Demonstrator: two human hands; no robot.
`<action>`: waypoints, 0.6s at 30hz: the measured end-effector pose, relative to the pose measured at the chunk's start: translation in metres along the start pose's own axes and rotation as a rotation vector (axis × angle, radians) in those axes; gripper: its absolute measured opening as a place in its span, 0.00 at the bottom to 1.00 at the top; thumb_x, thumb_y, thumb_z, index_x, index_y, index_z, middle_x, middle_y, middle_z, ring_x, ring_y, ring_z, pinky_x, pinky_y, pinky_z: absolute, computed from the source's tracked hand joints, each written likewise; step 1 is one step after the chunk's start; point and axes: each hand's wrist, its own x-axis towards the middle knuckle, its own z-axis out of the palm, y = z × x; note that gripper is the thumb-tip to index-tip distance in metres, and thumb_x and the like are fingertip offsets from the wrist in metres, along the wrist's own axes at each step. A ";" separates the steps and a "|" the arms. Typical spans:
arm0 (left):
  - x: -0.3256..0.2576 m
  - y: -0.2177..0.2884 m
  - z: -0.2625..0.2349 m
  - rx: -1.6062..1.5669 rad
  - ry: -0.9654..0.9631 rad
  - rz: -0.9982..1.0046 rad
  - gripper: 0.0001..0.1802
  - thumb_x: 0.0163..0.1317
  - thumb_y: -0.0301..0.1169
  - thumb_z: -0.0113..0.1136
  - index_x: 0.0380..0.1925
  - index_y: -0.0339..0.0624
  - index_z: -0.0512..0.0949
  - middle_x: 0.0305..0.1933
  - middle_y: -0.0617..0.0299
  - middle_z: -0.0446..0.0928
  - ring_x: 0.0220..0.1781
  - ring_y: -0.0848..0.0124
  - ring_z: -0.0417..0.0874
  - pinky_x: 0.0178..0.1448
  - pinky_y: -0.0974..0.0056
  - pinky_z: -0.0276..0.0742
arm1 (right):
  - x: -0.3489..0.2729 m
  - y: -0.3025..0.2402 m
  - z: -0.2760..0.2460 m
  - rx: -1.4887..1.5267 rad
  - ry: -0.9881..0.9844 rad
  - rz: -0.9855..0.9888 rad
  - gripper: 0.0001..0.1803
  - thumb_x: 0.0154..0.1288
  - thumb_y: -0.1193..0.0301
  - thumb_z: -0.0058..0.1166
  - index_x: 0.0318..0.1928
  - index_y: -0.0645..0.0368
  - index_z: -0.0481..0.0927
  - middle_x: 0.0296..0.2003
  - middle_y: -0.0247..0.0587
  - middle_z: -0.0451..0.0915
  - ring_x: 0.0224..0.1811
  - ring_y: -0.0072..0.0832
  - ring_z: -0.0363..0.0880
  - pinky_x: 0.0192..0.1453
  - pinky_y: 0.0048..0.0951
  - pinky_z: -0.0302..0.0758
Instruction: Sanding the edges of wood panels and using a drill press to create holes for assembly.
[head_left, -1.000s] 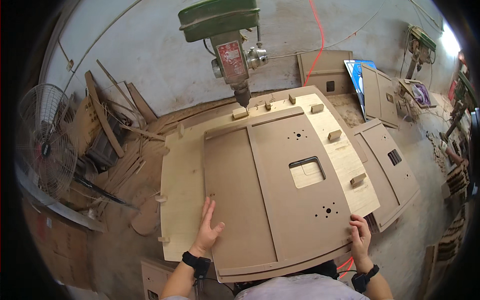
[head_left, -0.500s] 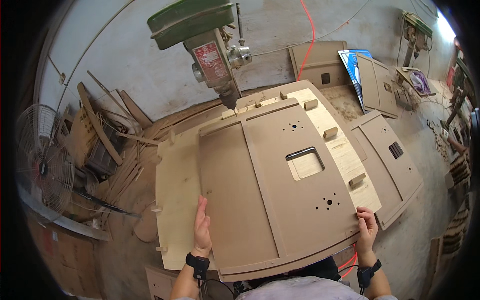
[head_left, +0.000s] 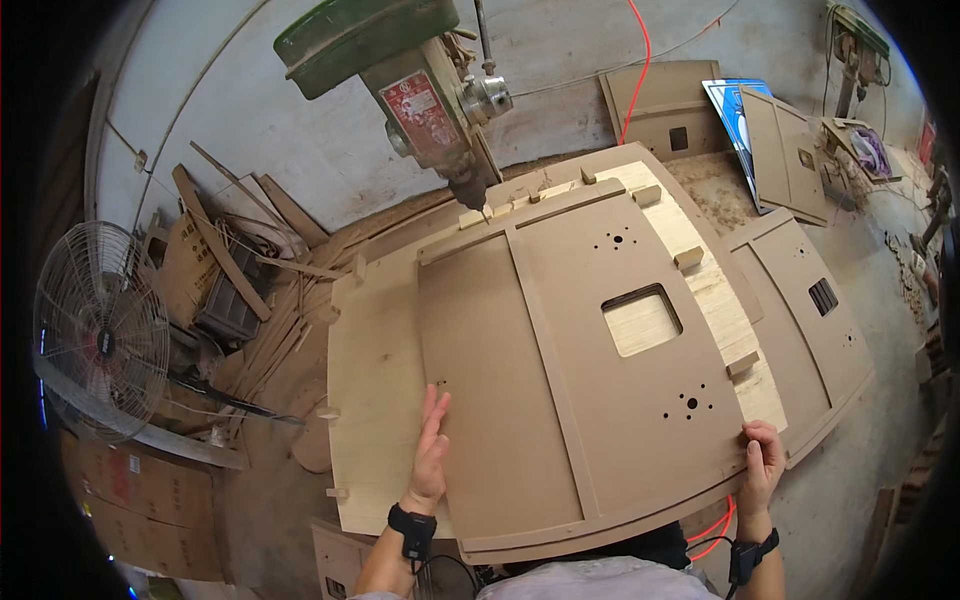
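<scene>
Against the two earlier views, the brown fibreboard panel (head_left: 560, 370) now sits further up and left under the green drill press (head_left: 410, 80), and the drill bit (head_left: 487, 207) stands right over the panel's far edge, just by the small wooden stop blocks (head_left: 480, 216) there. I read that as the panel being slid along the pale plywood jig table (head_left: 375, 400) toward a drilling spot on its far edge, with the panel close to seated against the stops; whether the bit touches the board I cannot tell.

My left hand (head_left: 432, 452) lies flat on the near left part of the panel, fingers straight and held together, palm down, gripping nothing, only pressing on the surface. It has crept a little further onto the board than before. My right hand (head_left: 762, 462) is at the near right corner, fingers curled over the panel's edge with the thumb on top, so it holds that corner in a loose clasp. Both forearms come in from the near edge, each with a dark wristband.

The panel itself lies flat on the jig table, its rectangular cutout (head_left: 641, 320) right of centre and two clusters of small holes toward the right side. A further panel (head_left: 810, 320) lies to the right of the table, and a standing fan (head_left: 100, 330) is far off to the left.
</scene>
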 end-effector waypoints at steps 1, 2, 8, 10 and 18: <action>0.000 0.002 0.001 0.006 0.005 0.004 0.40 0.63 0.54 0.46 0.68 0.38 0.57 0.77 0.56 0.37 0.78 0.63 0.33 0.76 0.57 0.28 | -0.001 0.000 0.000 0.002 -0.002 0.006 0.07 0.64 0.76 0.46 0.39 0.64 0.76 0.44 0.42 0.75 0.48 0.27 0.71 0.57 0.28 0.65; -0.001 0.002 0.002 0.006 0.015 -0.006 0.40 0.63 0.54 0.46 0.68 0.38 0.57 0.77 0.56 0.37 0.78 0.63 0.33 0.76 0.57 0.28 | 0.000 0.002 0.001 -0.004 0.014 0.000 0.07 0.64 0.75 0.46 0.39 0.64 0.76 0.43 0.41 0.75 0.47 0.27 0.71 0.56 0.28 0.66; -0.002 -0.007 0.009 0.117 0.103 -0.013 0.38 0.65 0.52 0.44 0.67 0.36 0.58 0.77 0.54 0.38 0.78 0.62 0.35 0.76 0.56 0.31 | -0.005 0.010 -0.001 -0.015 0.097 0.017 0.10 0.68 0.71 0.43 0.39 0.64 0.75 0.39 0.38 0.74 0.42 0.24 0.69 0.51 0.25 0.65; -0.003 -0.011 0.008 -0.059 0.114 0.027 0.38 0.66 0.53 0.41 0.68 0.36 0.55 0.77 0.56 0.39 0.78 0.63 0.36 0.77 0.57 0.31 | -0.007 0.012 -0.001 -0.022 0.114 0.038 0.11 0.69 0.70 0.42 0.39 0.64 0.75 0.39 0.37 0.74 0.41 0.23 0.68 0.50 0.24 0.65; 0.003 -0.019 0.008 -0.249 0.161 0.059 0.39 0.70 0.53 0.35 0.70 0.36 0.45 0.77 0.59 0.38 0.78 0.66 0.35 0.77 0.59 0.30 | 0.003 0.019 -0.006 -0.020 0.095 0.030 0.13 0.73 0.69 0.39 0.43 0.64 0.75 0.40 0.34 0.75 0.43 0.22 0.70 0.53 0.25 0.66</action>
